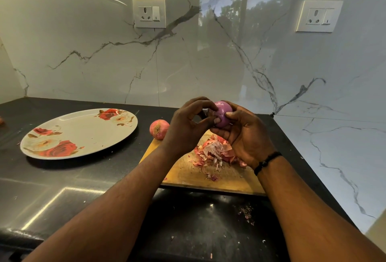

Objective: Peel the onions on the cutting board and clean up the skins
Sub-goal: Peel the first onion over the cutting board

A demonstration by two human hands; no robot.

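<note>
A mostly peeled purple onion [223, 112] is held up above the wooden cutting board [188, 173]. My right hand [245, 136] cups it from below and the right, thumb on its side. My left hand [188, 124] pinches at the onion's left end, where a scrap of skin still clings. A heap of pink and white onion skins [215, 153] lies on the board under my hands. A second onion [159, 129], still in its reddish skin, sits at the board's far left corner.
A large oval plate [83, 134] with red rose prints lies on the black counter [52, 178] to the left. Small skin flakes [246, 215] dot the counter in front of the board. Marble walls close in behind and to the right.
</note>
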